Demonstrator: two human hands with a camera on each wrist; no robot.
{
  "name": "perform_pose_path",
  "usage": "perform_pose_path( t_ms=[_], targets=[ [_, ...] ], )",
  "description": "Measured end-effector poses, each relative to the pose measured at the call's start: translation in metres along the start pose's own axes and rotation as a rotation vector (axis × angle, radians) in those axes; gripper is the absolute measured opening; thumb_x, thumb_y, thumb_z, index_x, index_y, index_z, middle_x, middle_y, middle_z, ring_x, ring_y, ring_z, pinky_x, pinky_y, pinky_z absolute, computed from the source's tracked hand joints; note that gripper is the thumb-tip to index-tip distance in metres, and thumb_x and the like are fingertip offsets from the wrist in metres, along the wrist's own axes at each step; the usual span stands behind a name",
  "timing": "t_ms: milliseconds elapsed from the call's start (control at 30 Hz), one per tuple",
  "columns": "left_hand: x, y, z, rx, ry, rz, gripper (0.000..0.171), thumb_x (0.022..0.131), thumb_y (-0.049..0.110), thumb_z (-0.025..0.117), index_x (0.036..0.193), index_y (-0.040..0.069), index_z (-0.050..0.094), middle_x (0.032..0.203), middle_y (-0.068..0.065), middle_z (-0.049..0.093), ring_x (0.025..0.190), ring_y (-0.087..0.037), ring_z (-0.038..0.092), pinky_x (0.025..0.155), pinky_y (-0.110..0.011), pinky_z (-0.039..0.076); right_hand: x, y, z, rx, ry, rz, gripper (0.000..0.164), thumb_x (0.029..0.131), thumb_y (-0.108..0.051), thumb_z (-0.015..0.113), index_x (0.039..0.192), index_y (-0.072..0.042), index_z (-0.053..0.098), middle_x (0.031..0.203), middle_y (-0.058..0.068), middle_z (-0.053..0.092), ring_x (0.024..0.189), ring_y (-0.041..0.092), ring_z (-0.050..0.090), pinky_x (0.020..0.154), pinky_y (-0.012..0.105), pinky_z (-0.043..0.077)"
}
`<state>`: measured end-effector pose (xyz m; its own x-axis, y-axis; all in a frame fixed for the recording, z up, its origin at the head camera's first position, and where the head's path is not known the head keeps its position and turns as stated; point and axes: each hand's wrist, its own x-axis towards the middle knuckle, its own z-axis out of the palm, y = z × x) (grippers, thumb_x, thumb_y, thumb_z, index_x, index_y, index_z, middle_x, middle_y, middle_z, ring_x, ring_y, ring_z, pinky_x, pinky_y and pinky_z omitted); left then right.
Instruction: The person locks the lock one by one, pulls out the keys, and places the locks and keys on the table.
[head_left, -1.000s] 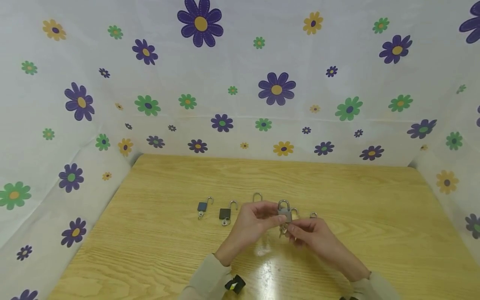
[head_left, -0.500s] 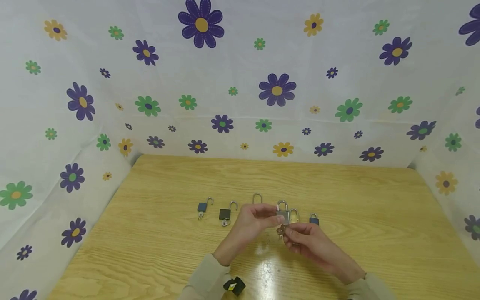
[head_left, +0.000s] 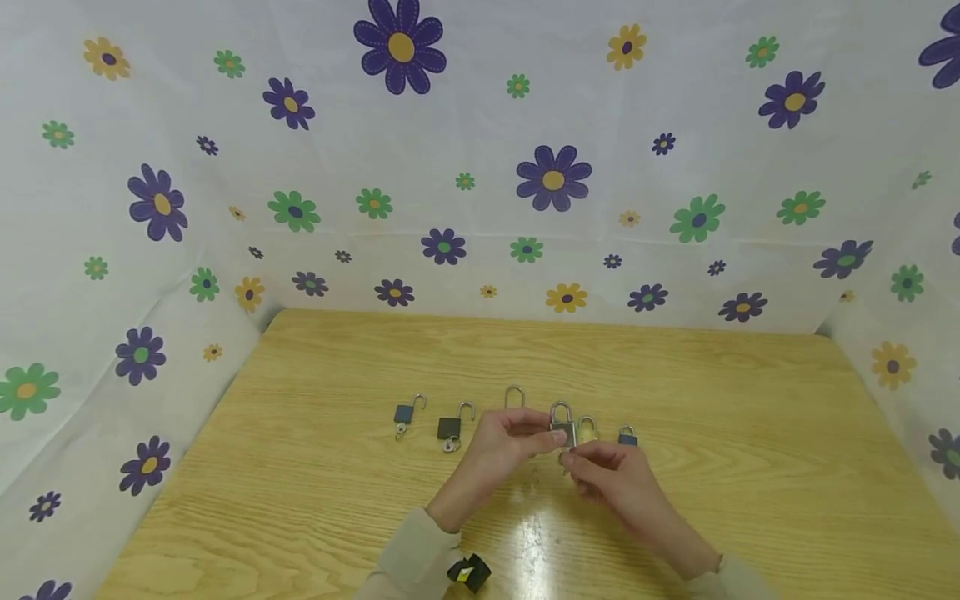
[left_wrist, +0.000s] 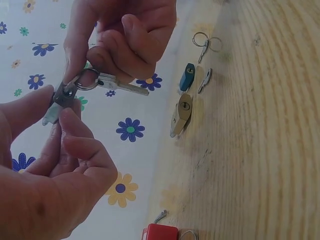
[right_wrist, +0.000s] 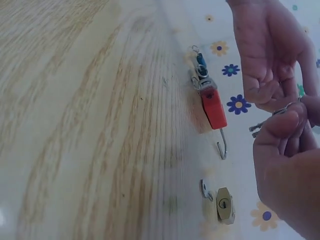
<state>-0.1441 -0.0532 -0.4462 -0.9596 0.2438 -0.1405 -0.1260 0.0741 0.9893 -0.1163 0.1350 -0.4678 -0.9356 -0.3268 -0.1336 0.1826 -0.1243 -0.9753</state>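
Note:
My left hand (head_left: 501, 448) grips a grey padlock (head_left: 562, 432) by its body, its shackle pointing away and closed in outline. At the padlock's bottom end, my right hand (head_left: 618, 479) pinches a key; its fingers mostly cover it. From the left wrist, the padlock's keyhole end (left_wrist: 66, 93) shows between the two hands, with a key ring (left_wrist: 89, 79) and a loose key (left_wrist: 122, 86) hanging beside it. How deep the pinched key sits is hidden. Over in the right wrist view, key blades (right_wrist: 256, 129) stick out past the right fingertips.
On the wooden table (head_left: 300, 500) lie a blue padlock (head_left: 404, 413) and a black padlock (head_left: 449, 428), shackles open, keys attached. Behind my left hand is a red padlock (right_wrist: 214, 107). To the right lie a brass padlock (head_left: 589, 433) and another blue padlock (head_left: 628, 437). Flowered cloth (head_left: 465, 125) surrounds the table.
The grey padlock has shifted slightly left and down. My right hand has moved left from the dangling keys to the padlock's bottom end, where its fingers now cover most of them.

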Motion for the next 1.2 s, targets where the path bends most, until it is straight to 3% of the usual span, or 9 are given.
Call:
perform_pose_path(
  t_ms=[167, 367, 533, 767, 1000, 1200],
  targets=[
    [0.0, 0.0, 0.001, -0.004, 0.005, 0.011, 0.025, 0.085, 0.012, 0.074, 0.104, -0.005, 0.071, 0.104, -0.017, 0.073, 0.091, -0.019, 0.066, 0.087, -0.049, 0.053, -0.001, -0.001, 0.005, -0.168, 0.087, -0.055, 0.027, 0.091, -0.01, 0.068, 0.096, 0.017, 0.067, 0.065, -0.006, 0.062, 0.057, 0.008, 0.052, 0.052, 0.017, 0.046],
    [0.0, -0.002, -0.001, -0.017, 0.023, -0.003, 0.03, 0.083, 0.021, 0.077, 0.103, -0.001, 0.073, 0.102, -0.014, 0.074, 0.093, -0.019, 0.066, 0.089, -0.048, 0.052, -0.003, -0.004, 0.009, -0.185, 0.112, -0.037, 0.024, 0.09, -0.008, 0.068, 0.095, 0.016, 0.068, 0.064, -0.005, 0.063, 0.056, 0.008, 0.053, 0.05, 0.017, 0.045],
    [0.001, -0.004, -0.005, -0.011, 0.07, -0.009, 0.035, 0.081, 0.03, 0.078, 0.104, 0.004, 0.073, 0.096, -0.01, 0.075, 0.094, -0.019, 0.063, 0.089, -0.051, 0.049, -0.005, -0.004, 0.011, -0.188, 0.108, 0.006, 0.023, 0.089, -0.008, 0.068, 0.096, 0.014, 0.069, 0.066, -0.001, 0.063, 0.056, 0.009, 0.052, 0.051, 0.017, 0.045],
    [0.003, -0.006, -0.012, 0.006, 0.098, 0.002, 0.034, 0.081, 0.029, 0.078, 0.102, 0.003, 0.073, 0.093, -0.01, 0.075, 0.089, -0.018, 0.065, 0.087, -0.051, 0.049, -0.008, -0.002, 0.019, -0.243, 0.105, 0.044, 0.019, 0.087, -0.005, 0.068, 0.092, 0.013, 0.071, 0.061, -0.001, 0.061, 0.051, 0.008, 0.05, 0.047, 0.017, 0.042],
    [0.002, -0.009, -0.017, 0.007, 0.12, 0.003, 0.03, 0.084, 0.023, 0.077, 0.103, 0.001, 0.072, 0.096, -0.015, 0.074, 0.087, -0.018, 0.066, 0.089, -0.055, 0.049, -0.013, 0.0, 0.023, -0.318, 0.023, 0.156, 0.021, 0.086, -0.012, 0.069, 0.09, 0.009, 0.072, 0.063, 0.001, 0.067, 0.054, 0.01, 0.057, 0.051, 0.022, 0.049],
    [-0.008, 0.006, -0.014, 0.019, 0.122, 0.01, 0.026, 0.086, 0.015, 0.074, 0.104, -0.003, 0.071, 0.095, -0.017, 0.074, 0.087, -0.019, 0.066, 0.089, -0.058, 0.048, -0.009, 0.002, 0.021, -0.378, 0.005, 0.171, 0.022, 0.087, -0.015, 0.069, 0.087, 0.007, 0.073, 0.064, 0.005, 0.071, 0.052, 0.011, 0.06, 0.048, 0.021, 0.05]
  ],
)
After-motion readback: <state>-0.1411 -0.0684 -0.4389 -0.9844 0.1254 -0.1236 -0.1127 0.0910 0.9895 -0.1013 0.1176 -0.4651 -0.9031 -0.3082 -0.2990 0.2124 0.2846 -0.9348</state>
